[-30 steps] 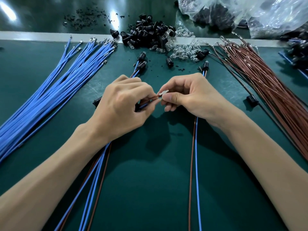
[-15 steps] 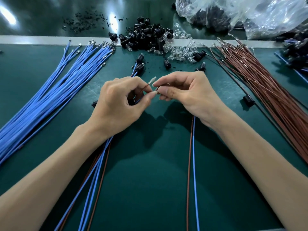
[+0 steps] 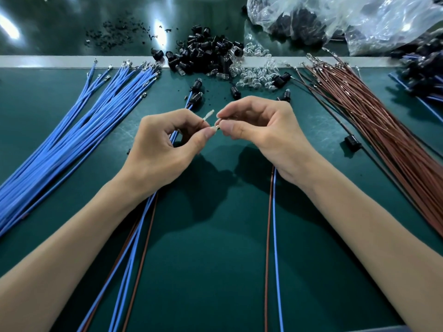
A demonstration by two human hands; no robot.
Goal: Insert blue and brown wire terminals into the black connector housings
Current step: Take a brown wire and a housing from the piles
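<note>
Two hands meet over desk (image 3: 215,259): left hand (image 3: 165,142) pinches a terminal (image 3: 209,115) pointing up, right hand (image 3: 261,130) pinches a 2nd terminal (image 3: 215,127) just below (wire colour unclear).

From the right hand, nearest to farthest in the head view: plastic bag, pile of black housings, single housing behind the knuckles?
1. Single housing, just behind the right hand.
2. Pile of black housings, centre back.
3. Plastic bag, far back right.
</note>
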